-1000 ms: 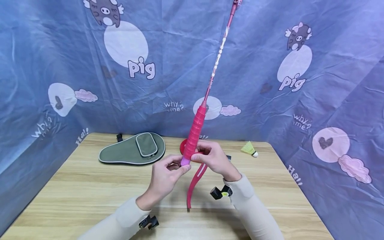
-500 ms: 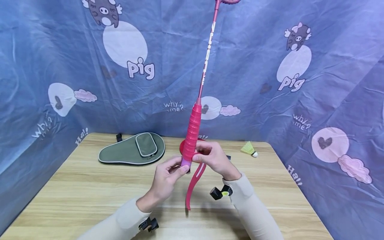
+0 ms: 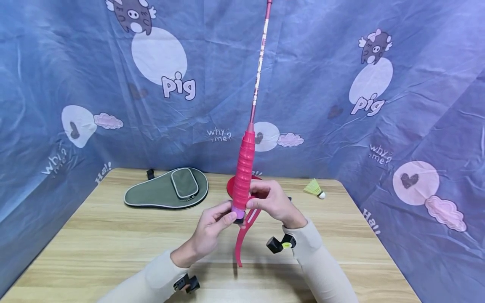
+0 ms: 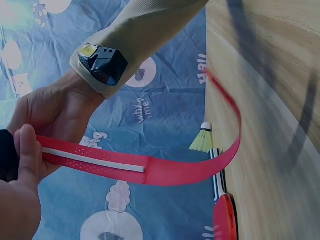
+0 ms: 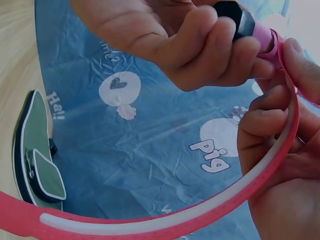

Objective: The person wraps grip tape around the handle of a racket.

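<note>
A badminton racket [image 3: 244,168] stands nearly upright between the hands, its head beyond the top of the head view. Red ridged grip tape winds round most of the handle. Near the butt a purple strip shows, then the black end cap [image 5: 235,19]. My left hand [image 3: 208,229] holds the handle by this lower end. With thumb and fingers, my right hand [image 3: 273,202] pinches the red grip tape [image 4: 180,172] close to the handle. The tape's loose end hangs in a curve below, a white strip along part of it.
Behind the handle lies a red table tennis bat [image 3: 232,185], partly hidden. A green bat case [image 3: 151,195] with a small pocket lies at the back left of the wooden table [image 3: 113,248]. At the back right is a yellow shuttlecock [image 3: 314,188]. Blue printed cloth hangs around the table.
The racket has swung from leaning right to nearly upright, its shaft moving left. Its butt has dropped slightly, and the black end cap now shows. Both hands keep their hold.
</note>
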A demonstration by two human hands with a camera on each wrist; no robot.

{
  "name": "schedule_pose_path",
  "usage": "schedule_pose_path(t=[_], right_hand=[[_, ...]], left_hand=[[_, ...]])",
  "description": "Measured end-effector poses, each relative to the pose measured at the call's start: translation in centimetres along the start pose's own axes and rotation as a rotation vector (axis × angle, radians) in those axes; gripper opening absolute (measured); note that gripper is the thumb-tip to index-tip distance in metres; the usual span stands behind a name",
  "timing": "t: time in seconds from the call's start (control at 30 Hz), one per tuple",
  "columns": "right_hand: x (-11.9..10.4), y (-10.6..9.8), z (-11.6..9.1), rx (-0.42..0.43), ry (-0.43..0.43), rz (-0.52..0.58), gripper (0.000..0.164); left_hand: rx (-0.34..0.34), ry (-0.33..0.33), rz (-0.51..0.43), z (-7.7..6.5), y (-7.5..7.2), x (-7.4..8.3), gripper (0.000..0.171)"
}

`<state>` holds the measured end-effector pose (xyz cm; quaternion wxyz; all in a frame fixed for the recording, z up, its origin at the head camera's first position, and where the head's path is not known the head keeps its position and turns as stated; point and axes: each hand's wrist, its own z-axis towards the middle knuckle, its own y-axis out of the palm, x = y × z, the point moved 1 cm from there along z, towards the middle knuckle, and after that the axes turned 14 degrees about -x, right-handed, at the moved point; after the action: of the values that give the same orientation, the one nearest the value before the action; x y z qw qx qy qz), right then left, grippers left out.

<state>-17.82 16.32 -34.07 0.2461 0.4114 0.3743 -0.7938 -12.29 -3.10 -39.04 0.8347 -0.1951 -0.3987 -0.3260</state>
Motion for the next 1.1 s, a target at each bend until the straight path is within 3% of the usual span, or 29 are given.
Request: schedule_pose_path(t=[0.23, 0.37, 0.43, 0.53, 0.63, 0.73, 0.87, 0.93, 1.0, 1.1], right_hand=[[0.0, 0.1, 0.0, -0.061, -0.027, 0.078, 0.052], [0.1, 0.0, -0.1, -0.096, -0.053, 0.096, 0.042], [0.0, -0.2, -0.2, -0.077, -0.049, 0.067, 0.032], [-0.1, -0.6, -0.5, -0.039, -0.030, 0.011, 0.028], [-0.3, -1.0, -0.5, -0.003, 0.017, -0.052, 0.041], [-0.5, -1.0, -0.4, 0.029, 0.077, -0.123, 0.051], [-0.5, -0.5, 0.0, 0.061, 0.106, -0.171, 0.039], [-0.6, -0.1, 0.2, 0.068, 0.090, -0.189, 0.032], [-0.6, 0.2, 0.5, 0.076, 0.085, -0.207, 0.027], [-0.6, 0.5, 0.7, 0.086, 0.091, -0.259, 0.025]], left_hand=[[-0.128, 0.035, -0.036, -0.1, -0.3, 0.1, 0.032], [-0.153, -0.018, -0.056, -0.1, -0.4, 0.1, 0.034], [-0.113, -0.059, -0.033, 0.0, -0.4, 0.0, 0.033], [0.009, -0.101, 0.018, 0.1, -0.4, -0.1, 0.032], [0.154, -0.109, 0.086, 0.2, -0.2, -0.1, 0.032], [0.263, -0.070, 0.243, 0.2, 0.0, -0.1, 0.028], [0.333, -0.014, 0.522, 0.1, 0.5, -0.1, 0.035], [0.360, 0.004, 0.611, 0.0, 0.6, -0.1, 0.042], [0.394, -0.004, 0.657, 0.0, 0.6, -0.1, 0.045], [0.432, -0.053, 0.601, 0.0, 0.4, -0.2, 0.038]])
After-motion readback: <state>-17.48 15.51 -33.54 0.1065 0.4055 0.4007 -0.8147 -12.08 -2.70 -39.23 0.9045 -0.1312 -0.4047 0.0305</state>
